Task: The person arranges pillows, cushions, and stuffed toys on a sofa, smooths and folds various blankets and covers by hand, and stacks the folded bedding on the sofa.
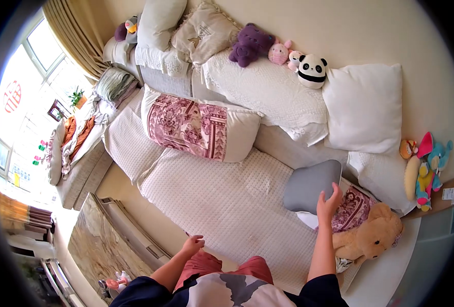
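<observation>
Right hand (328, 206): fingers spread, at four-o'clock edge of grey cushion (310, 184); contact unclear. Left hand (191, 245): fingers slightly parted; red trousers (202, 263) at five o'clock.

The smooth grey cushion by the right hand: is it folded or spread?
Spread: the smooth grey cushion shows one broad, unfolded face with rounded corners. The right hand is at its edge; grip unclear.

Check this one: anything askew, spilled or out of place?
Mild untidiness only: the floral pillow slants across the sofa seat, and rumpled fabric is heaped near the window. At the right hand, the grey cushion seems askew. No spill shows.
</observation>
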`<control>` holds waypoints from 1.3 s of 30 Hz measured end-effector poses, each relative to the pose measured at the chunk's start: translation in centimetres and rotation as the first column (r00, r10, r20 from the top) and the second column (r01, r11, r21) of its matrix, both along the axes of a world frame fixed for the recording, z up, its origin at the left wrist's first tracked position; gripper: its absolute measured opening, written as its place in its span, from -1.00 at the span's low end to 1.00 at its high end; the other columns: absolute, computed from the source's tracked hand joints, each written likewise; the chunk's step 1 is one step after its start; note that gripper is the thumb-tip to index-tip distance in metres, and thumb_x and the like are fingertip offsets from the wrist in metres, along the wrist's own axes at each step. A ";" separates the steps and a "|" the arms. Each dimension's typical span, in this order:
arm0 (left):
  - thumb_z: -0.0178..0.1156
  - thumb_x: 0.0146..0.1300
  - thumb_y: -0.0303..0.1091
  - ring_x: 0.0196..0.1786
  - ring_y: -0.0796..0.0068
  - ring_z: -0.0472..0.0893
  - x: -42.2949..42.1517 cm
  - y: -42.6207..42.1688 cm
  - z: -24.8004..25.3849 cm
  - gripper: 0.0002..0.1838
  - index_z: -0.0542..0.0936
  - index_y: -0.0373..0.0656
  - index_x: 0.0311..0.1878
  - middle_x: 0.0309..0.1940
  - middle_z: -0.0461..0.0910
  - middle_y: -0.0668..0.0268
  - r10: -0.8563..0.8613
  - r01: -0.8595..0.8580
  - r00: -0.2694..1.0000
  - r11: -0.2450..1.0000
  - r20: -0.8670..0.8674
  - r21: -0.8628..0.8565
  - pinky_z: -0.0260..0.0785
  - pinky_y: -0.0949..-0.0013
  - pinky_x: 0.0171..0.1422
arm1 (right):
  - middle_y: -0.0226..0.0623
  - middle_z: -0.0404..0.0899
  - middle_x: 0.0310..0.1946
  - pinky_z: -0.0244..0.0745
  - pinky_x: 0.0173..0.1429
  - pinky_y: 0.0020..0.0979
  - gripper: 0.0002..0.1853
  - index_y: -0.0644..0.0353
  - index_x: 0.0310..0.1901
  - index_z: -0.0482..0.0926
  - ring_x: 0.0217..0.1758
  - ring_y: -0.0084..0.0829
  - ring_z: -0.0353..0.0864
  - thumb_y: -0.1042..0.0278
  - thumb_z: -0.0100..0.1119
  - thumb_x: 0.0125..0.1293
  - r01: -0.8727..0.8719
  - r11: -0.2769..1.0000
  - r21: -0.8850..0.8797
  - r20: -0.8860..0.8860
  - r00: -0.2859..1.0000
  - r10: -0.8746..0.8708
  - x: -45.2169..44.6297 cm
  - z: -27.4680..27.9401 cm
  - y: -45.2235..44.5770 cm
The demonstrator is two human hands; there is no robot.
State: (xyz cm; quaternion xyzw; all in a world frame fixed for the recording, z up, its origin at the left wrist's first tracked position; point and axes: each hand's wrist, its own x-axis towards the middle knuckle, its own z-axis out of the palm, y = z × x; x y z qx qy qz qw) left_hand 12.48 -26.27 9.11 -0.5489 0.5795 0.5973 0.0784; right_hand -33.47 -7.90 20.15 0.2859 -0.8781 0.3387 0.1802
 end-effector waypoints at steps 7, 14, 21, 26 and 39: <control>0.11 0.20 -0.28 -0.17 0.45 0.58 2.6 -13.5 -2.9 -0.56 0.40 -0.23 0.13 -0.21 0.57 0.20 0.116 -0.092 0.980 0.984 -0.162 0.149 0.41 0.41 -0.19 | -0.07 0.35 -0.02 0.23 0.17 -0.19 -0.49 0.23 0.01 0.33 0.09 -0.06 0.32 0.56 0.19 -0.06 -0.202 0.978 0.050 0.157 0.969 0.192 9.0 -5.1 -16.4; 0.07 0.22 -0.33 -0.19 0.47 0.60 9.2 -25.7 -7.3 -0.62 0.42 -0.28 0.08 -0.22 0.59 0.21 0.328 -0.316 0.939 0.941 -0.100 0.121 0.41 0.45 -0.15 | -0.07 0.27 0.12 0.20 0.19 -0.15 -0.35 0.21 0.10 0.27 0.18 -0.08 0.27 0.47 0.29 -0.11 -0.457 0.865 0.206 0.186 0.886 0.424 11.7 -7.2 -41.1; 0.05 0.22 -0.39 -0.26 0.49 0.59 18.2 -26.7 -10.1 -0.64 0.41 -0.37 0.05 -0.27 0.59 0.17 0.364 -0.367 0.930 0.918 0.050 0.147 0.44 0.49 -0.20 | -0.18 0.15 0.27 -0.05 0.38 -0.16 -0.01 0.18 0.30 0.04 0.36 -0.24 0.08 0.20 0.43 -0.17 -0.278 0.745 0.606 0.100 0.956 0.276 8.8 -7.2 -55.8; 0.07 0.21 -0.41 -0.29 0.49 0.58 17.4 -27.8 -11.1 -0.63 0.39 -0.39 0.06 -0.29 0.58 0.19 0.426 -0.425 0.904 0.886 0.040 0.187 0.44 0.49 -0.20 | -0.23 0.40 0.01 0.02 0.31 -0.19 -0.26 0.18 0.07 0.30 0.16 -0.30 0.33 0.21 0.43 -0.19 -0.268 0.626 0.732 0.237 0.962 0.136 9.1 -11.8 -56.1; 0.29 -0.15 -0.51 0.39 0.02 -0.02 -3.0 -47.0 3.0 -0.09 0.10 -0.01 0.34 0.33 0.00 0.07 -0.134 0.471 0.882 0.202 0.452 -0.859 -0.03 -0.04 0.27 | -0.25 0.50 -0.62 0.21 -0.16 -0.32 -0.77 0.12 -0.41 0.39 -0.45 -0.25 0.51 0.39 0.18 -0.16 -0.637 0.638 0.434 0.378 0.771 0.513 20.4 -15.9 -39.9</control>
